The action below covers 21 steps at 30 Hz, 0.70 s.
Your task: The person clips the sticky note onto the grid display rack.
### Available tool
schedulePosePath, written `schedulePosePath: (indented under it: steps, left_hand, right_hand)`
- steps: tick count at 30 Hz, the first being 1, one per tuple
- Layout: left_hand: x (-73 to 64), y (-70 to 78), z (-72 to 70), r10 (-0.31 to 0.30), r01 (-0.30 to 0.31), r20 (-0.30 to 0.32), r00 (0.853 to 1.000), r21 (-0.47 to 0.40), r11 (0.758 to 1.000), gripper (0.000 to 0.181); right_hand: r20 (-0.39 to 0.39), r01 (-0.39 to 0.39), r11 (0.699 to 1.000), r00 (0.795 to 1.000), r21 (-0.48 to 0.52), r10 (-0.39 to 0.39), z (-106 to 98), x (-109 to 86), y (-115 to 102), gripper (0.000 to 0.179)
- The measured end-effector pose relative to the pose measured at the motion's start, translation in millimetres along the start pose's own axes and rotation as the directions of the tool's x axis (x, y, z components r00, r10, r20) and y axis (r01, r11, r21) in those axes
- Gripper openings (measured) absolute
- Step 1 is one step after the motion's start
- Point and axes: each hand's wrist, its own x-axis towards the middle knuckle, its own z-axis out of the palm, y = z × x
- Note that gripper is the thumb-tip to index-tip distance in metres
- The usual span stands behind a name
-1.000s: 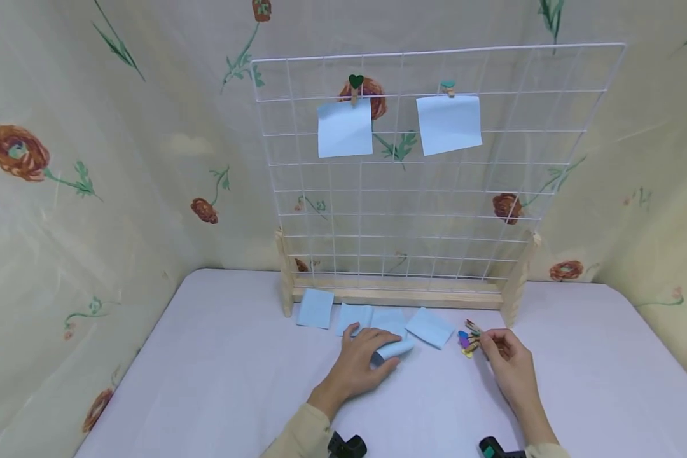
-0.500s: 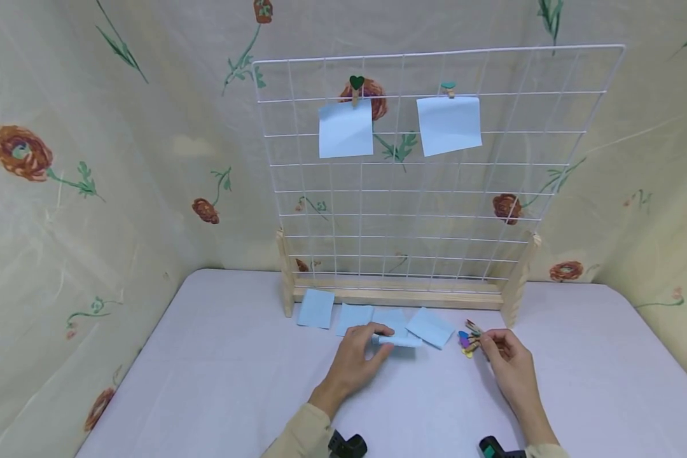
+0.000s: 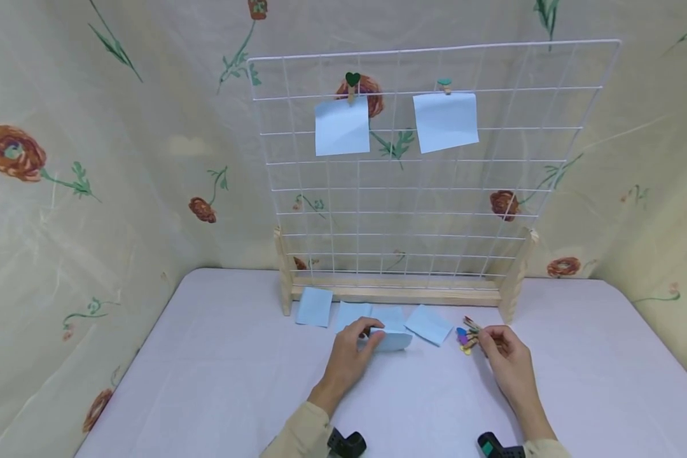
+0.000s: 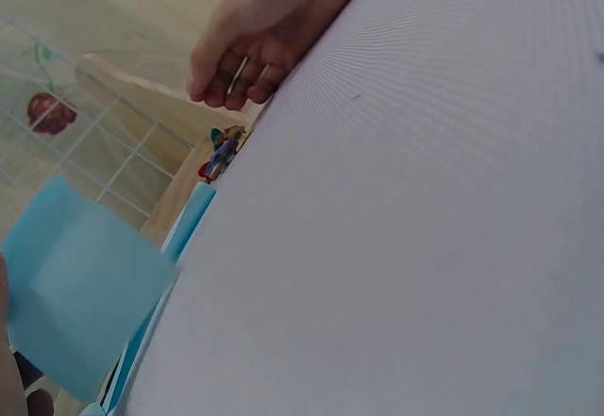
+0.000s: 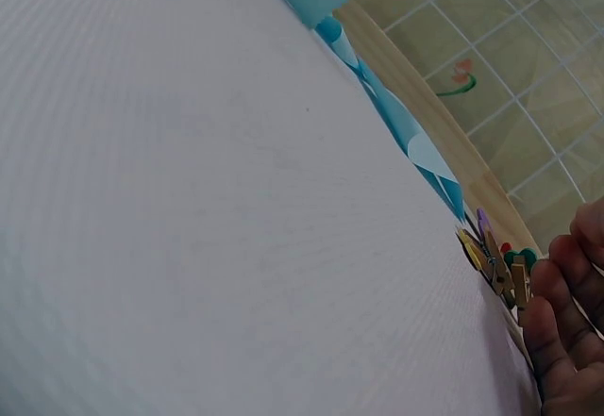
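My left hand point(image 3: 346, 359) pinches a blue paper note point(image 3: 394, 341) between thumb and fingers, the note tilted up over the others. The left wrist view shows that blue note point(image 4: 90, 284) face on, its corner close to the table. Beyond it, several blue notes point(image 3: 429, 324) lie in a row on the table. My right hand point(image 3: 509, 359) rests at the right with loosely curled fingers, its fingertips right beside a small pile of wooden clothespins point(image 3: 467, 337) with coloured tops. In the right wrist view the clothespins point(image 5: 500, 270) overlap the fingertips point(image 5: 543, 322).
A white wire grid point(image 3: 412, 210) stands in a wooden base point(image 3: 401, 294) behind the notes. On its upper part hang two blue notes, the left one point(image 3: 342, 130) under a dark green heart clothespin point(image 3: 352, 80), the right one point(image 3: 446, 124) under a teal-topped clothespin point(image 3: 445, 84).
My left hand has lifted the blue note and turned it from lying curled under the fingers to standing tilted in the pinch, shifting slightly left. The right hand has stayed by the clothespins.
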Motion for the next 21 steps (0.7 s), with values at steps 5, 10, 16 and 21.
schedulePosePath:
  steps: [5,10,16,21]
  left_hand:
    - [1.2,-1.8,0.4,-0.04,0.038,-0.042,0.998,-0.061,0.997,0.018]
    - [3.1,-0.8,-0.8,-0.081,0.074,-0.077,0.994,-0.092,0.993,0.019]
    - [3.6,0.4,-1.1,-0.121,0.11,-0.093,0.988,-0.109,0.988,0.02]
    - [3.5,2.0,-1.9,-0.134,0.123,-0.089,0.987,-0.125,0.984,0.02]
  right_hand:
    - [0.007,0.031,0.997,1.0,-0.067,-0.03,0.1,-0.5,-1.1,0.022]
    - [0.059,0.172,0.975,0.985,-0.141,-0.165,0.4,-2.4,0.9,0.013]
    - [0.138,0.318,0.932,0.945,-0.175,-0.296,0.6,-4.7,1.8,0.015]
    - [0.188,0.339,0.919,0.934,-0.204,-0.303,-1.4,-7.4,0.2,0.018]
